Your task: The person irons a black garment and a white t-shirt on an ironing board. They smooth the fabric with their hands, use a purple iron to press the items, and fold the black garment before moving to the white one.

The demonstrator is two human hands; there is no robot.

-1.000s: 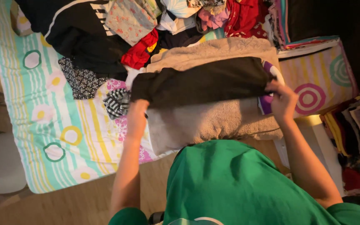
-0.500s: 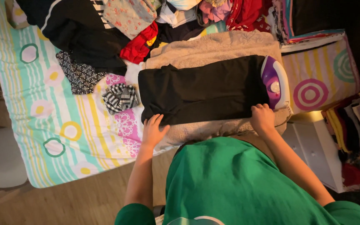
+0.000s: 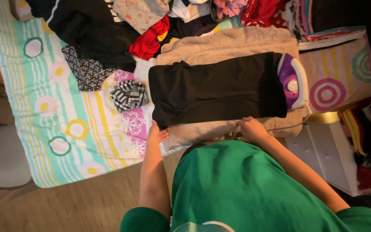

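While the black garment [image 3: 217,88] lay spread flat across the beige towel [image 3: 226,47] at the centre of the view, both hands worked at its near edge. The left hand [image 3: 156,132] rested at the garment's seven o'clock corner, fingers loose and extended, touching the cloth and the towel's edge without gripping either. The right hand [image 3: 250,129] sat at about five o'clock of the garment, curled over the towel's front fold; whether it pinched the hem or merely pressed on it could not be told from this angle. A purple and white iron [image 3: 292,83] lay at three o'clock, touching the garment's right end. To do this smoothing well, as I judged it, the palms should have been kept flat and drawn outward from the middle toward nine and three o'clock, so that creases were pushed off the edges rather than bunched — the small pucker at the eleven o'clock corner needed that most. The towel itself had to stay taut underneath, since a ridge in it would have printed through the cloth. Care was called for beside the iron: its cord and hot face were not visible, so the right hand was best kept clear of that end. A heap of other clothes [image 3: 147,25] crowded twelve o'clock, and a checked bundle [image 3: 129,95] sat at nine o'clock on the striped bedspread [image 3: 48,129] — near enough to snag.
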